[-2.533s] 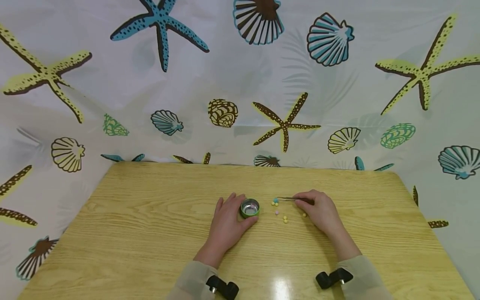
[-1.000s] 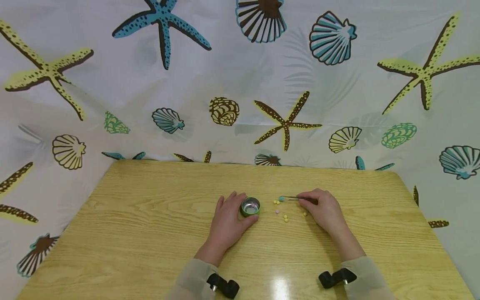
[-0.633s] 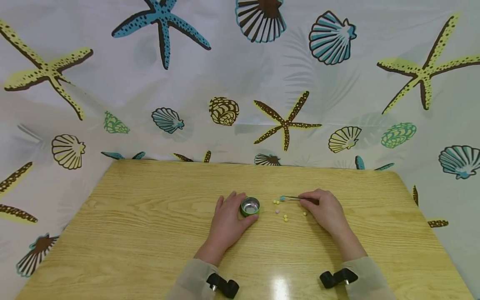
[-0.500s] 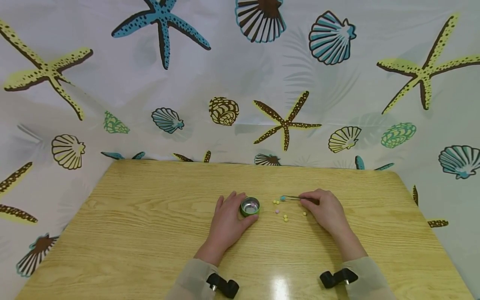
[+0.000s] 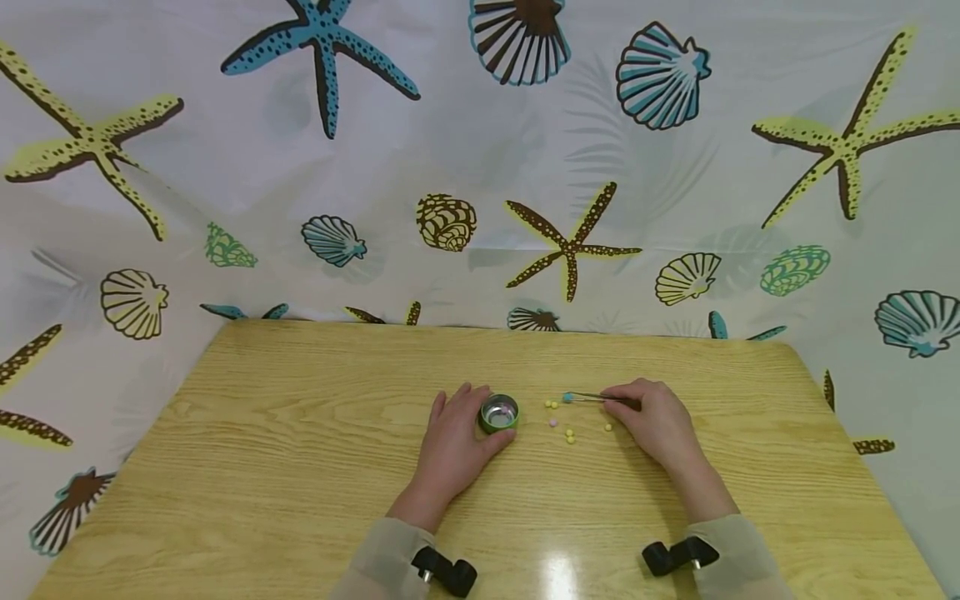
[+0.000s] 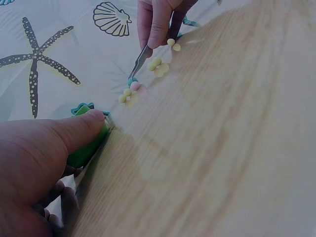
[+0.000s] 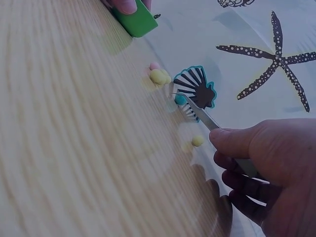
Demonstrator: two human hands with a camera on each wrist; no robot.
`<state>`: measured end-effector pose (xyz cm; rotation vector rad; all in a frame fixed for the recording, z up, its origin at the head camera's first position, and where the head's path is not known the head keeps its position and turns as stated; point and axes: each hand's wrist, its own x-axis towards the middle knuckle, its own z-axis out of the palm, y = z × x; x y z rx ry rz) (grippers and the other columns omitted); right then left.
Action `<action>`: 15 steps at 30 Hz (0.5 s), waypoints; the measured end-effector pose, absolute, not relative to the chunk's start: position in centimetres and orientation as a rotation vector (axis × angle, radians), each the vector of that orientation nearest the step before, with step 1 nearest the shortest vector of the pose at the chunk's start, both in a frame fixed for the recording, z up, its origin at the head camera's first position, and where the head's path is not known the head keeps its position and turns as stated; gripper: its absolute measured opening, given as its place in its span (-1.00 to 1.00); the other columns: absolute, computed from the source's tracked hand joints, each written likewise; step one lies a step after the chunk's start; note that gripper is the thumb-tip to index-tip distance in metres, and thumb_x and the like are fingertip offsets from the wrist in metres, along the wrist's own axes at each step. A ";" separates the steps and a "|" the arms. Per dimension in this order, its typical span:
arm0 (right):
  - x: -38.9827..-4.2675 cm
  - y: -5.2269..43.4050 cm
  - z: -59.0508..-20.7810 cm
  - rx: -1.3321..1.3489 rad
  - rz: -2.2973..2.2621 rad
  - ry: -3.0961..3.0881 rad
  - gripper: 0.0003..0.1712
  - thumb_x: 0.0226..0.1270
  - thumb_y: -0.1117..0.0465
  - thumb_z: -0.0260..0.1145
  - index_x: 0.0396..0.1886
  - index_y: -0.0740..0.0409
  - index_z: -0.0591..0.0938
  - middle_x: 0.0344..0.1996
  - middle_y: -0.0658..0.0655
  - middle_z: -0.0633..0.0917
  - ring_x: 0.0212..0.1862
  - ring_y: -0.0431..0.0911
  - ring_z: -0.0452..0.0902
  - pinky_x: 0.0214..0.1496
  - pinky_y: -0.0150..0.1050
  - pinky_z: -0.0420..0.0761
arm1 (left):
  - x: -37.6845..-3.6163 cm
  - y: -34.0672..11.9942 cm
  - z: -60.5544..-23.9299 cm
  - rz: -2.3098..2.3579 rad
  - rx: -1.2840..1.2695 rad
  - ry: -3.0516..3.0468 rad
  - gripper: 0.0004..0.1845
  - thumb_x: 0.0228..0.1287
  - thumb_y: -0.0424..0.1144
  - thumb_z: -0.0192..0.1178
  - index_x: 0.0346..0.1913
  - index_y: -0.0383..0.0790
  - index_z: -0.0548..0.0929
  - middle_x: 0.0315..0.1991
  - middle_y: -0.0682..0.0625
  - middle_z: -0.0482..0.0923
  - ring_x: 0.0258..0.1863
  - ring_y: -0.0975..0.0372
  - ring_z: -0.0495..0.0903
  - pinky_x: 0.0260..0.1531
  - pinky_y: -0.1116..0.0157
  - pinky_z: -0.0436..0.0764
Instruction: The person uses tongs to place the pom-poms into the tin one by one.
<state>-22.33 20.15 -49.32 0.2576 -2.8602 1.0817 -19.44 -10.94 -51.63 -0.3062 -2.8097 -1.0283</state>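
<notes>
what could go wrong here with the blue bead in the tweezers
1. The blue bead sits only at the very tips of the tweezers pinched by the right hand; a slight change in grip could let it pop out and roll across the table.
2. The path to the green tin, steadied by the left hand, passes over the loose yellow beads, which the tips might knock and scatter.

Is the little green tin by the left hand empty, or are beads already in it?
Empty as far as the head view shows: the green tin stands upright and open, showing only its bare shiny bottom. The yellow beads lie on the table.
</notes>
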 end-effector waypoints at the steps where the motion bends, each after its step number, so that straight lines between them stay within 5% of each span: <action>1: -22.3 20.2 -49.3 0.258 1.080 -2.860 -0.80 0.60 0.20 0.48 0.09 0.08 0.91 -0.03 0.12 0.84 0.12 0.18 0.72 0.23 0.22 0.66 | -19.4 -11.0 -51.6 -1.030 -0.307 -2.809 -0.24 0.39 -0.02 0.59 0.49 -0.34 0.58 0.48 -0.24 0.57 0.64 -0.13 0.33 0.72 -0.18 -0.05; 15: -22.1 20.5 -49.1 0.249 1.079 -2.865 -0.80 0.61 0.20 0.46 0.09 0.10 0.90 -0.04 0.14 0.84 0.10 0.18 0.72 0.21 0.22 0.67 | -19.3 -11.0 -51.5 -1.029 -0.317 -2.797 -0.26 0.39 -0.03 0.59 0.47 -0.35 0.59 0.47 -0.24 0.58 0.63 -0.14 0.35 0.71 -0.21 -0.02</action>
